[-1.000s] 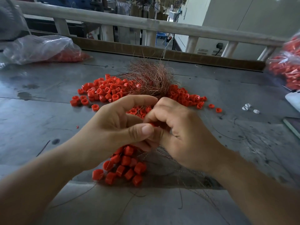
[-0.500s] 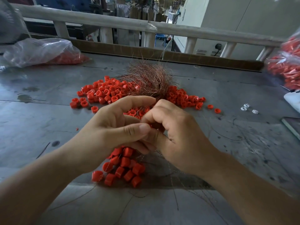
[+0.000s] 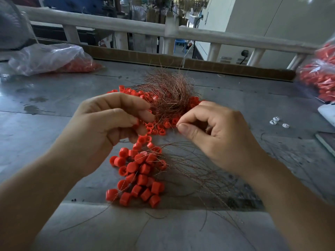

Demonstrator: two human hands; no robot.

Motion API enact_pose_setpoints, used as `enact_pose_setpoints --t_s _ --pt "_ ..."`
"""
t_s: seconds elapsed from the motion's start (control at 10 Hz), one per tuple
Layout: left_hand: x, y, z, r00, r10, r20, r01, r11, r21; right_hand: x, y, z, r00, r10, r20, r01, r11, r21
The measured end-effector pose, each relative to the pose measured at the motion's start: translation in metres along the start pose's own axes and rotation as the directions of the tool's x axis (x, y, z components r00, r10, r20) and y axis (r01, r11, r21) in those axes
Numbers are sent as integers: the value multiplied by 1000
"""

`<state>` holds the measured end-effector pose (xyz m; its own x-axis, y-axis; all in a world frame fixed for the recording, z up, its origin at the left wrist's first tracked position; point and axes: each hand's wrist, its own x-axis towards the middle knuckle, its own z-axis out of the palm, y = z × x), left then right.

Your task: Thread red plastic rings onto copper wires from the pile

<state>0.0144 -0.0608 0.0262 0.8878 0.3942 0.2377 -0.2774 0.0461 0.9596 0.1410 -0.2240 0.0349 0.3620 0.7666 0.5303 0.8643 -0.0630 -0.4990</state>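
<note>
- Left hand [image 3: 108, 127] hovers over the table [image 3: 54, 98], fingers curled. Thumb tip and fingertips are pressed on a red ring [image 3: 135, 126], most of it hidden under the thumb.
- Right hand [image 3: 217, 134] is level with the left, with a clear gap between them. Thumb and index tips pinch together on a copper strand [image 3: 177, 125], very thin and hard to follow. The other fingers are curled into the palm.
- Copper wire pile [image 3: 168, 95] is a tangled bunch just behind both hands at table centre, with strands sticking up and outward.
- Loose red rings [image 3: 157, 128] are scattered under and around the wire pile, between the two hands, and more lie behind the left hand.
- Threaded rings [image 3: 139, 174] form a cluster near the front table edge below the hands. Thin wires run through them and fan out to the right under the right wrist.
- Plastic bag [image 3: 50, 58] holding red parts lies at far left on the table.
- Second bag [image 3: 319, 78] of red parts is at the far right edge, partly cut off.
- White pieces [image 3: 275, 121], a few small ones, lie on the table right of the right hand, well apart from the rings.
- Railing [image 3: 126, 27], pale, runs across behind the table.
</note>
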Motion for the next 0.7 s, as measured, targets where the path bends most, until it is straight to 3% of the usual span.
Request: enact_pose_setpoints --t_s 0.2,0.3,0.5,0.7 --pt "2 2 -7 993 -75 -88 98 951 294 1 0 -8 985 70 157 -62 997 -54" --pt "2 -3 -7 994 -38 -98 87 825 558 0 1 -8 961 111 252 -88 991 -101" --pt "4 -12 -8 997 -67 -35 73 709 702 0 6 -12 896 212 390 -112 958 -263" --pt "4 -10 -8 995 -28 -97 89 698 711 2 8 -19 852 321 415 -218 936 -275"
